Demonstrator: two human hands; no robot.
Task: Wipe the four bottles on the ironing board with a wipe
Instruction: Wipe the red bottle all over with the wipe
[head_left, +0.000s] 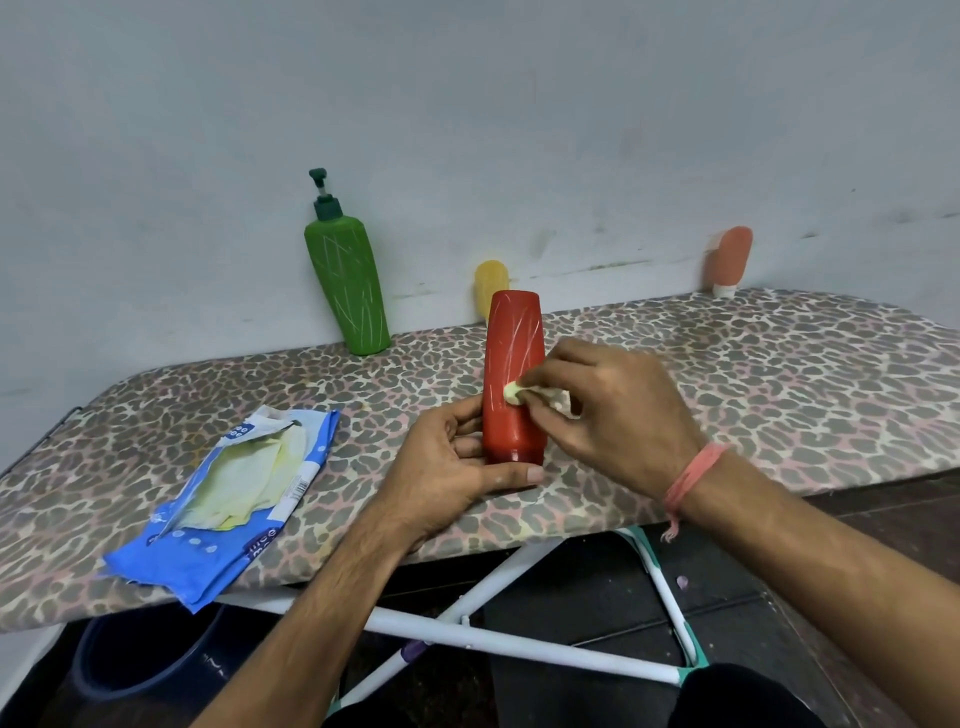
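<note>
Your left hand (451, 464) holding the red bottle (513, 379) upright at the board's (727, 374) near edge, your right hand (608, 410) pinching a wipe (519, 393) against it, green bottle (347, 283) far left, yellow bottle (488, 283) behind, orange bottle (729, 260) far right, wipe pack (223, 499) near left.

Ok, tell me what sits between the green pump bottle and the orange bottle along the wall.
In the head view, the yellow bottle stands between the green pump bottle and the orange bottle, partly hidden behind the red bottle being wiped.

Soft, even, slightly dim indoor light with faint shadows and no glare. Wide-angle distortion bends the frame edges; far objects at upper right look soft.
</note>
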